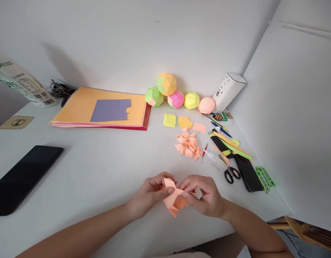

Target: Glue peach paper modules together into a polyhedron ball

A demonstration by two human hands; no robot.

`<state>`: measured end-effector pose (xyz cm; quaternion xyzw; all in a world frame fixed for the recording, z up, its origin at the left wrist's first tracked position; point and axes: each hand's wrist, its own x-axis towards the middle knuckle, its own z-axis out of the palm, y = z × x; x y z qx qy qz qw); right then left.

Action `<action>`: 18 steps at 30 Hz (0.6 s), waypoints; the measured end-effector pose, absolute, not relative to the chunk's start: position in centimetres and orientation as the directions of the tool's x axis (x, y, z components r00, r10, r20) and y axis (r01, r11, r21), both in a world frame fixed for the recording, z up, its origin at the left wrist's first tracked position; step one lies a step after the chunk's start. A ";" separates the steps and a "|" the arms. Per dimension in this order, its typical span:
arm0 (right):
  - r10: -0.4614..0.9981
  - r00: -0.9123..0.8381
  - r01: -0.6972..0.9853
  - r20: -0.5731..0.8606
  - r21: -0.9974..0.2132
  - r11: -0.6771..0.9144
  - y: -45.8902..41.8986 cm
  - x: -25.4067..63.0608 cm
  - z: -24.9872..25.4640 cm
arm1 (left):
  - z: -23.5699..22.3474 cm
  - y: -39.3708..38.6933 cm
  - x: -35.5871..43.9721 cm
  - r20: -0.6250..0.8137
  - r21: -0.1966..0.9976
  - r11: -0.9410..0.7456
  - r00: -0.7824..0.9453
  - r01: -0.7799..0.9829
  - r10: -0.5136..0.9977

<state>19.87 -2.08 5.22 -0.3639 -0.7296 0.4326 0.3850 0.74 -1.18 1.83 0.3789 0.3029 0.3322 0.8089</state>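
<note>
Close to the table's front edge, a partly assembled folded-paper model (171,199) in peach is held up between both hands. My left hand (151,193) pinches its left side, thumb in front and fingers behind. At its right side, my right hand (204,193) grips a folded flap between thumb and fingers. The model has pointed corners and an open hollow at its lower right. Beyond my hands lies a pile of small folded peach paper pieces (187,143). Parts of the model behind my fingers are hidden.
Finished paper balls (191,100) line the wall. On the right lie a glue bottle (216,160), scissors (232,174) and a black phone (248,172). A paper stack (68,107) and a black tablet-like slab (25,179) occupy the left.
</note>
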 end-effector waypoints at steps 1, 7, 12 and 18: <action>0.861 -0.445 0.195 0.246 -0.912 0.362 -2.1 19.9 5.2 | 1.7 -1.2 0.7 -0.229 0.813 0.489 0.597 -0.317 0.769; 0.890 -0.418 0.216 0.184 -0.931 0.294 -2.1 20.0 5.2 | 1.3 -1.3 0.7 -0.219 0.817 0.475 0.586 -0.326 0.780; 0.909 -0.372 0.225 0.186 -0.933 0.282 -2.3 20.0 5.1 | 1.3 -1.2 0.7 -0.241 0.829 0.471 0.567 -0.302 0.788; 0.907 -0.371 0.234 0.198 -0.926 0.298 -2.4 19.9 5.0 | 1.6 -1.2 0.7 -0.250 0.829 0.474 0.563 -0.295 0.788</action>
